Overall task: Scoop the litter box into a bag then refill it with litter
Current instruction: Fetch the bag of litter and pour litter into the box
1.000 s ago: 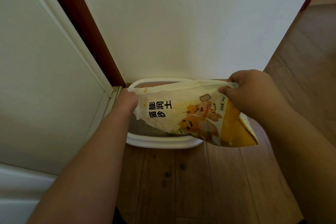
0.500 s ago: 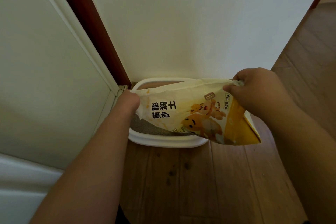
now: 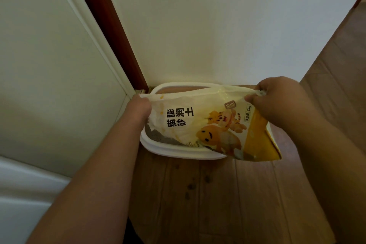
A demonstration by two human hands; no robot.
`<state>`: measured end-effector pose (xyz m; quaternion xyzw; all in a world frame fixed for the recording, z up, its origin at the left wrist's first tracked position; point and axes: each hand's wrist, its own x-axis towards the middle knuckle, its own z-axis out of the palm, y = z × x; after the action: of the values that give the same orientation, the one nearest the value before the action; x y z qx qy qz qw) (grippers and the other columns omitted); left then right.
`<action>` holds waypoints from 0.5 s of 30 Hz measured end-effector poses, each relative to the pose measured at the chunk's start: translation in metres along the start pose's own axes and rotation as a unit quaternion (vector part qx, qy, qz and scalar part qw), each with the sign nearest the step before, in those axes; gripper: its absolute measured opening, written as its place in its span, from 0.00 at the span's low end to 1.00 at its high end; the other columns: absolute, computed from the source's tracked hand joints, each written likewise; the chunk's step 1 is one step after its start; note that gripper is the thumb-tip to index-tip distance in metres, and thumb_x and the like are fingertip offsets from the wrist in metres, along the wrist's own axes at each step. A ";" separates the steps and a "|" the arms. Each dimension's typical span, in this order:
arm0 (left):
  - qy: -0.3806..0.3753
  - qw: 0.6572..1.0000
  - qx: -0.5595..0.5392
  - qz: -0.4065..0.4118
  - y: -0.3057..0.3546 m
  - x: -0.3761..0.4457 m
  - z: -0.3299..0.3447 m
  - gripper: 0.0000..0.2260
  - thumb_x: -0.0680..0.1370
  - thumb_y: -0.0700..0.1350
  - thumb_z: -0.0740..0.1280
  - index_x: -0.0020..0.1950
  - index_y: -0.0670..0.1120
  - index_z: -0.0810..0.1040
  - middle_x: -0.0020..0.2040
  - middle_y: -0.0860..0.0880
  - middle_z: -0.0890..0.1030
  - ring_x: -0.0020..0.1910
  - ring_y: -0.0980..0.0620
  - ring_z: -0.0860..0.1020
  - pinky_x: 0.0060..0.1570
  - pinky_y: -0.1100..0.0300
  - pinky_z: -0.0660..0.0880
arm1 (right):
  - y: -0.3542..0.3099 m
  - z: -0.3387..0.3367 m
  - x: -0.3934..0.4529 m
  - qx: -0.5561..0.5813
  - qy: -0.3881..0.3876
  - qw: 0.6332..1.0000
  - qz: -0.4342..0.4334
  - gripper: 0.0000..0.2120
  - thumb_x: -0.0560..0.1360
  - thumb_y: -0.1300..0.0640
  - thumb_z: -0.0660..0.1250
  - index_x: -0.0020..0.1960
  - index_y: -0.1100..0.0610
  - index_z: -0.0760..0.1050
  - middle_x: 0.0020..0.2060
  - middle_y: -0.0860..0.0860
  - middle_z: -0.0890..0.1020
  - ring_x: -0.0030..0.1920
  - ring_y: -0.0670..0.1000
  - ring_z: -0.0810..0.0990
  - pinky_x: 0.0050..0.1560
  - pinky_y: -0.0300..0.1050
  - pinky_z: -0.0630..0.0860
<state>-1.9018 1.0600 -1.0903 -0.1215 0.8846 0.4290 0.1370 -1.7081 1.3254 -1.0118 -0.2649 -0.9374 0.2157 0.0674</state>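
The litter bag [image 3: 208,125] is held sideways over the litter box [image 3: 178,150], grasped at each end by the left hand [image 3: 139,109] and right hand [image 3: 281,101].

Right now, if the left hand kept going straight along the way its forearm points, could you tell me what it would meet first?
The left hand already grips the yellow-and-white printed litter bag at its corner. Beyond that lies the white oval plastic litter box, then probably the pale wall, though depth is hard to judge.
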 end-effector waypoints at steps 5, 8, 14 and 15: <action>-0.008 0.998 -0.044 0.037 0.014 -0.012 0.004 0.18 0.83 0.45 0.56 0.70 0.46 0.75 0.60 0.43 0.80 0.54 0.42 0.80 0.58 0.43 0.80 | 0.011 0.001 0.005 -0.032 -0.011 0.999 0.026 0.14 0.78 0.48 0.70 0.55 0.59 0.82 0.35 0.49 0.76 0.35 0.48 0.74 0.32 0.41 0.67; -0.026 0.997 -0.054 0.046 0.023 -0.024 0.010 0.16 0.85 0.45 0.56 0.72 0.44 0.72 0.59 0.46 0.77 0.57 0.43 0.78 0.61 0.42 0.79 | 0.015 0.005 0.005 -0.057 -0.032 0.997 0.035 0.13 0.79 0.48 0.69 0.54 0.58 0.82 0.34 0.49 0.77 0.34 0.48 0.75 0.30 0.40 0.67; -0.047 0.995 -0.054 0.064 0.029 -0.037 0.016 0.17 0.86 0.48 0.56 0.73 0.46 0.70 0.63 0.45 0.75 0.58 0.44 0.76 0.59 0.47 0.79 | 0.023 0.009 0.004 -0.092 -0.064 0.993 0.038 0.12 0.79 0.48 0.69 0.51 0.57 0.82 0.34 0.50 0.79 0.34 0.48 0.76 0.29 0.41 0.65; -0.051 0.995 -0.054 0.070 0.030 -0.041 0.017 0.16 0.86 0.48 0.56 0.73 0.46 0.71 0.62 0.46 0.75 0.58 0.44 0.76 0.59 0.47 0.78 | 0.025 0.012 0.003 -0.092 -0.071 0.992 0.037 0.11 0.79 0.48 0.69 0.52 0.56 0.82 0.34 0.50 0.79 0.34 0.47 0.76 0.29 0.40 0.65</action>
<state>-1.8717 1.0955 -1.0641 -0.0445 0.8584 0.4899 0.1451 -1.7020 1.3417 -1.0331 -0.2884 -0.9453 0.1492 -0.0324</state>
